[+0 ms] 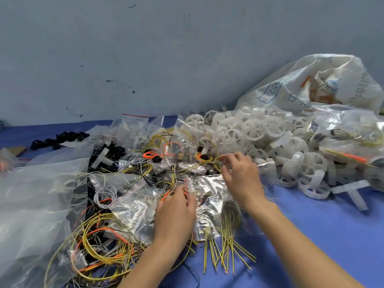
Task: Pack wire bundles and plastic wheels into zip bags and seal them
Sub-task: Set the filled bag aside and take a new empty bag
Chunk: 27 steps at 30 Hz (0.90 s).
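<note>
While the left hand [176, 210] pinches a zip bag [209, 189], the right hand [241, 175] pinches wires [209, 161].

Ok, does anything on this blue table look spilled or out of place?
White plastic wheels sprawl in a loose heap beside the big white woven sack at the right. Straight yellow wires jut past the lower edge of the clear zip bag.

Woven sack [301, 88] far right; black parts [62, 138] far left.
</note>
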### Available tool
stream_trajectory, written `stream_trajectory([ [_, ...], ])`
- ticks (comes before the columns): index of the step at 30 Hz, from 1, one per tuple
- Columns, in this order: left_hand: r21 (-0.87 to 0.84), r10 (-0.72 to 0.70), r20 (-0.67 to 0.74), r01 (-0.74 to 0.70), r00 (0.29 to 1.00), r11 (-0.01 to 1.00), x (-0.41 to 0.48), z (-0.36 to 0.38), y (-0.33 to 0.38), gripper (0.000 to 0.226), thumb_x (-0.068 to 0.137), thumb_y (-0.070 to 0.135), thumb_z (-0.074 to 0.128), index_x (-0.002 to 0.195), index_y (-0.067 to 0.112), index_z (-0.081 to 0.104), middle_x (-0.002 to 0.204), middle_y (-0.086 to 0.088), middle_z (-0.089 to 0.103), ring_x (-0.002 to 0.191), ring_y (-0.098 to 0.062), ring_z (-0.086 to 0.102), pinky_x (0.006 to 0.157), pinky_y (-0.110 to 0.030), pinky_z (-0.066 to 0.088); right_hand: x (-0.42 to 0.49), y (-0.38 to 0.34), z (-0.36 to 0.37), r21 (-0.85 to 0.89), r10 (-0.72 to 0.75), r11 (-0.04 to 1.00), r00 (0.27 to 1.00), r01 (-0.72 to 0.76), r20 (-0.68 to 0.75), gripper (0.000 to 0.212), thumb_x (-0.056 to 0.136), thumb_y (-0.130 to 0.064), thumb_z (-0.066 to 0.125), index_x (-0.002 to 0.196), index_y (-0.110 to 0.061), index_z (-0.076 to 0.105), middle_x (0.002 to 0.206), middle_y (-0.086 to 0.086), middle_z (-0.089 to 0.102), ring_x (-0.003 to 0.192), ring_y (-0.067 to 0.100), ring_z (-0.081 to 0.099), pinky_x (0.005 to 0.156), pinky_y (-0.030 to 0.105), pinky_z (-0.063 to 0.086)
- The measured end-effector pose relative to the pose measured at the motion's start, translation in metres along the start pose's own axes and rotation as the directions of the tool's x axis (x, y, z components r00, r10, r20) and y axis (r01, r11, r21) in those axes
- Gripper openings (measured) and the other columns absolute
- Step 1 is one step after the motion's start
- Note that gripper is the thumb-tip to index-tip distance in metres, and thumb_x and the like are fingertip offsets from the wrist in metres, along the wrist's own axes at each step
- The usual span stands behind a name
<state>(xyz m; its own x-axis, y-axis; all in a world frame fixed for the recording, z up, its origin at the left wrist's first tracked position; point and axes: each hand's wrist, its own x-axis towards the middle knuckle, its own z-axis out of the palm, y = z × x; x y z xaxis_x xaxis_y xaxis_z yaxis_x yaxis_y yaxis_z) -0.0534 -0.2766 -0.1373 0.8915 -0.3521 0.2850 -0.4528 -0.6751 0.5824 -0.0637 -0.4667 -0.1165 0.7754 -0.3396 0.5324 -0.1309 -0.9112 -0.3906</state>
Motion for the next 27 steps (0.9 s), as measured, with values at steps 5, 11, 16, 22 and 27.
stream_trajectory([
  [5,-0.052,0.005,-0.043,-0.007,0.999,0.999,0.001,0.001,-0.007,0.036,0.102,0.034,0.037,0.136,0.027,0.048,0.068,0.021,0.051,0.068,-0.002,0.051,0.077,-0.035,0.044,-0.028,-0.026,0.038,0.157,0.0,0.988,1.0,-0.005,0.03,0.027,0.096,-0.022,0.053,0.12,-0.028,0.063,0.109,-0.006,0.059,0.105,0.015,0.053,0.093,0.036,0.041],
  [11,-0.037,0.058,0.006,-0.057,0.998,0.998,0.001,0.003,-0.01,0.043,0.095,0.053,0.046,0.136,0.042,0.04,0.078,0.023,0.057,0.077,0.003,0.057,0.078,-0.035,0.052,-0.035,-0.017,0.041,0.183,-0.005,0.983,0.997,-0.01,0.079,0.026,0.098,-0.02,0.051,0.12,-0.027,0.064,0.107,-0.009,0.057,0.103,0.011,0.051,0.094,0.034,0.042],
  [16,-0.184,-0.002,0.023,0.007,1.0,0.983,0.0,0.006,-0.015,0.055,0.092,0.049,0.053,0.141,0.047,0.027,0.09,0.028,0.06,0.075,0.004,0.06,0.066,-0.029,0.052,-0.04,-0.027,0.032,0.229,-0.025,0.973,0.999,0.014,0.044,0.03,0.097,-0.022,0.048,0.122,-0.025,0.063,0.109,-0.009,0.057,0.105,0.01,0.051,0.094,0.034,0.043],
  [22,-0.323,-0.094,0.002,0.09,0.996,0.942,0.007,0.01,-0.022,0.021,0.091,0.042,0.06,0.113,0.042,0.062,0.087,0.026,0.068,0.079,0.004,0.065,0.073,-0.037,0.057,-0.05,-0.047,0.027,0.348,-0.072,0.936,0.997,0.059,0.023,0.035,0.095,-0.032,0.038,0.119,-0.023,0.061,0.104,-0.009,0.057,0.094,0.012,0.053,0.086,0.03,0.046],
  [27,-0.321,-0.063,-0.024,0.052,0.998,0.946,0.005,0.008,-0.022,0.01,0.092,0.044,0.057,0.088,0.039,0.065,0.081,0.024,0.069,0.074,0.003,0.065,0.067,-0.037,0.055,-0.051,-0.046,0.03,0.486,-0.022,0.873,0.991,-0.045,0.133,0.016,0.101,-0.028,0.049,0.114,-0.029,0.058,0.098,-0.017,0.062,0.083,0.003,0.059,0.074,0.029,0.049],
])
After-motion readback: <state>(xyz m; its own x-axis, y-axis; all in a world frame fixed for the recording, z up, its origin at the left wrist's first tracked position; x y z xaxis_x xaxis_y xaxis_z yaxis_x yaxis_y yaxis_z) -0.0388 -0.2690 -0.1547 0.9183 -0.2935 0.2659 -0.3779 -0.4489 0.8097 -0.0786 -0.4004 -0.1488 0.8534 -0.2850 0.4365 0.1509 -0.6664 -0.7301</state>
